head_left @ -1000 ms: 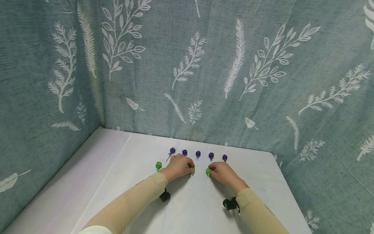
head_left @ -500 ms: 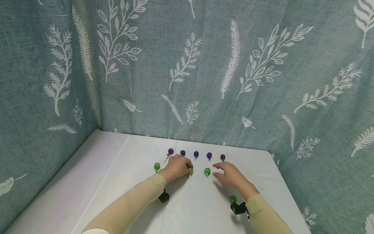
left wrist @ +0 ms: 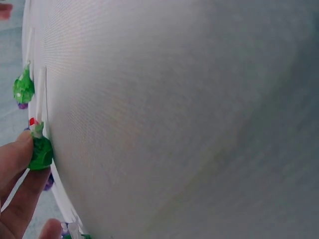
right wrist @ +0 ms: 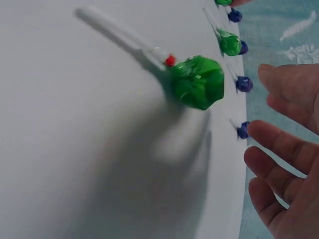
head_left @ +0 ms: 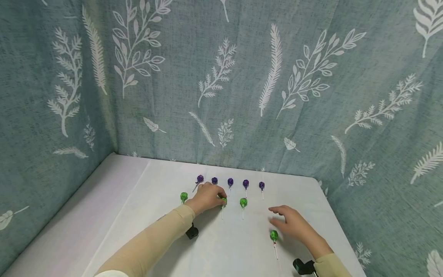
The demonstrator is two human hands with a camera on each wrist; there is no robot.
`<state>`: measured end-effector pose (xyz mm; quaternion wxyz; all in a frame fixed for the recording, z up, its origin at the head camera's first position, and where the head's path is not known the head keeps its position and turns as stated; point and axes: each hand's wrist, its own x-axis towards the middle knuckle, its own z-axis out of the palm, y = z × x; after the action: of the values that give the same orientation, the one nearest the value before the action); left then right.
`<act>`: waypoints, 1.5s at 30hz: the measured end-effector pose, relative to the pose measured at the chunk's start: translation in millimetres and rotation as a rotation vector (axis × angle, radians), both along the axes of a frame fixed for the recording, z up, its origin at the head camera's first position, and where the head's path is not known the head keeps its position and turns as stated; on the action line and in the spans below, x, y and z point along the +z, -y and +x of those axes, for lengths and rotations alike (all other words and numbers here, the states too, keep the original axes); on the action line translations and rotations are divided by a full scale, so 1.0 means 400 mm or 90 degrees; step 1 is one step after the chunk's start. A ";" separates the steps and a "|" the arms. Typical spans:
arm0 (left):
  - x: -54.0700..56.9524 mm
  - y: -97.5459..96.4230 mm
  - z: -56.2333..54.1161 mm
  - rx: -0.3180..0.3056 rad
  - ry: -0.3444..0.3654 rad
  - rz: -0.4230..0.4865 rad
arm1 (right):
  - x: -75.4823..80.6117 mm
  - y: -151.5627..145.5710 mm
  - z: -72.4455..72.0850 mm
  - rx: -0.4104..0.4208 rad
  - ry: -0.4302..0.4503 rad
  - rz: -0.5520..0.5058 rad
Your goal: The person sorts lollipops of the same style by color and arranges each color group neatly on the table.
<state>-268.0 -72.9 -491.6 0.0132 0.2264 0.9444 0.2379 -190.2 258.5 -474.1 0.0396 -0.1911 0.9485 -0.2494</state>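
My left hand [head_left: 206,197] pinches the head of a green-wrapped lollipop [left wrist: 41,153] between thumb and fingertips; its white stick lies toward the near side. To its right, apart from both hands, is a second green lollipop [head_left: 243,202]. My right hand [head_left: 295,225] holds nothing; its thumb and fingers are spread apart above the table. Nearest to it, just below the thumb in the head view, lies a third green lollipop [right wrist: 198,82] with a red mark at the top of its stick. Another green lollipop [head_left: 184,196] is left of my left hand, its stick partly hidden.
Several purple lollipops form a row behind the green ones, among them a middle one [head_left: 230,181] and the rightmost one [head_left: 261,186]. They lie on a white table [head_left: 221,250]. A patterned blue-green curtain [head_left: 242,96] hangs along the back and sides.
My right hand has let go of the second green lollipop and moved right and nearer, uncovering the third one. My left hand keeps its pinch. The head view has shifted slightly.
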 end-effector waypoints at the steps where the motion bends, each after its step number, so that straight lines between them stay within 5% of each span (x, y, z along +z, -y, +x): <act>1: 0.001 0.001 0.000 -0.001 0.000 0.001 | -0.002 -0.006 0.005 0.000 0.000 -0.001; 13: 0.005 -0.001 0.000 -0.004 0.002 0.007 | -0.032 -0.042 0.058 0.017 0.043 -0.040; 23: -0.002 -0.002 -0.006 0.004 0.000 0.004 | -0.059 -0.036 0.077 0.017 0.024 -0.023; 34: 0.003 -0.001 -0.003 0.008 0.011 -0.002 | -0.051 -0.029 0.070 -0.003 0.071 -0.019; 45: -0.001 0.000 -0.007 0.006 0.006 -0.005 | -0.023 -0.027 0.028 -0.026 0.039 -0.004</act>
<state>-271.0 -72.9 -492.2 0.0174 0.2207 0.9463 0.2356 -178.9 269.4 -483.4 0.0632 -0.1641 0.9497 -0.2593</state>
